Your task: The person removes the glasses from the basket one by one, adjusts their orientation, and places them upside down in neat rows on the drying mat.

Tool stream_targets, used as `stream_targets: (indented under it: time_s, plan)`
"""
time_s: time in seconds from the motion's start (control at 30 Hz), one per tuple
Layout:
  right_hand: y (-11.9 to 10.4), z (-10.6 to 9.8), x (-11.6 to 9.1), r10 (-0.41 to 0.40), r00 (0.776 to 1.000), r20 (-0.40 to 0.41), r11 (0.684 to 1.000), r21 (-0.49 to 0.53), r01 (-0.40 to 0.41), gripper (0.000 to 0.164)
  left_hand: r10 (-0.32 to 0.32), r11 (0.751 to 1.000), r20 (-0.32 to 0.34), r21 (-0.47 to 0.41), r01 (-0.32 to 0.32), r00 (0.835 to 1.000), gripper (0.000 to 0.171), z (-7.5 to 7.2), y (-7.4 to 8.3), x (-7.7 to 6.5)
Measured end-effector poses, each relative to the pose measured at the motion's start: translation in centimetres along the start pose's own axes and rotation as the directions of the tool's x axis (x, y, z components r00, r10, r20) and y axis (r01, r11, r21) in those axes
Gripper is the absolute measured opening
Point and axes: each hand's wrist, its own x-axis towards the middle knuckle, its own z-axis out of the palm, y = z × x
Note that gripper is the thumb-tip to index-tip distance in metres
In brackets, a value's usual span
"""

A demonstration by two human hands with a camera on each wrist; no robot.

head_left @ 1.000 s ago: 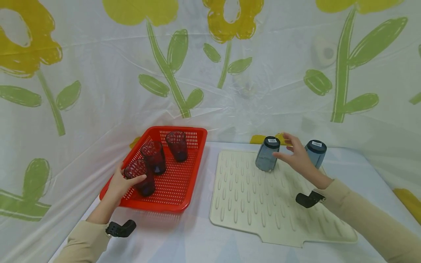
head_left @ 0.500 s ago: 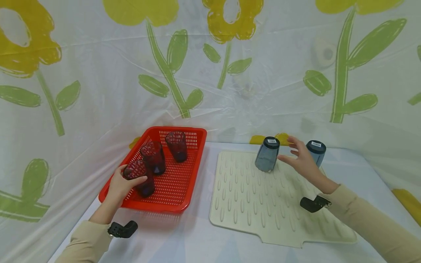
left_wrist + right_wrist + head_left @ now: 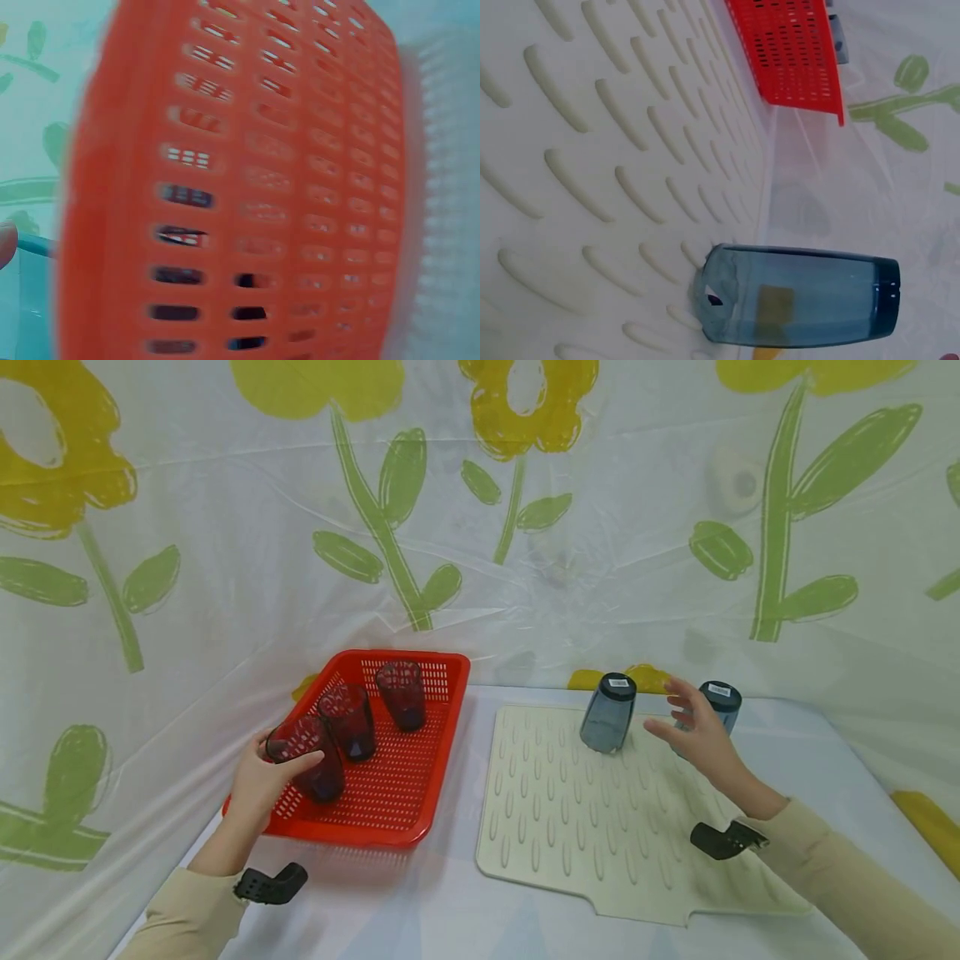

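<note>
Flowered sheet [image 3: 615, 568] hung behind white table [image 3: 450, 902]. Pale ridged mat [image 3: 540, 827] lay right of red basket [image 3: 448, 735]. Two blue glasses [image 3: 607, 718] stood upended at mat's far side. Left hand [image 3: 258, 781] gripped nearest dark glass [image 3: 318, 783] near rim, at basket's left side — base's contact with basket floor hard to judge. Right hand [image 3: 705, 739] held nothing, fingers apart. Straight lift, firm thumb seemed best — clear of neighbouring dark glass [image 3: 356, 727].

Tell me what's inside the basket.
Two glasses, plus a third glass gripped by the left hand, perhaps off the bottom. The basket floor beneath them is hidden.
</note>
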Motion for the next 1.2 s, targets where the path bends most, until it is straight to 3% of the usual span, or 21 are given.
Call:
stream_targets:
  time_s: [0.43,0.67,0.9,1.2]
  plan:
    - [0.4,0.8,-1.0,-0.042,0.999,-0.025,0.999,0.016,0.043,0.068,0.082,0.997,0.052,-0.008,-0.081,0.995,0.085,-1.3,3.7,-0.7]
    - [0.8,1.2,-0.8,-0.016,1.000,-0.023,0.999,0.048,0.017,0.068,0.137,0.990,0.075,0.021,-0.139,0.988,0.084,-1.5,5.7,-0.8]
    - [0.6,2.1,-0.9,-0.035,0.998,-0.044,0.996,0.084,0.039,0.063,0.160,0.985,0.119,-0.082,-0.151,0.980,0.082,-0.7,7.9,-0.9]
    - [-0.2,3.0,-0.9,-0.003,0.999,-0.032,0.987,0.158,0.008,0.065,0.177,0.967,0.143,-0.210,-0.145,0.974,0.077,1.6,10.0,-1.2]
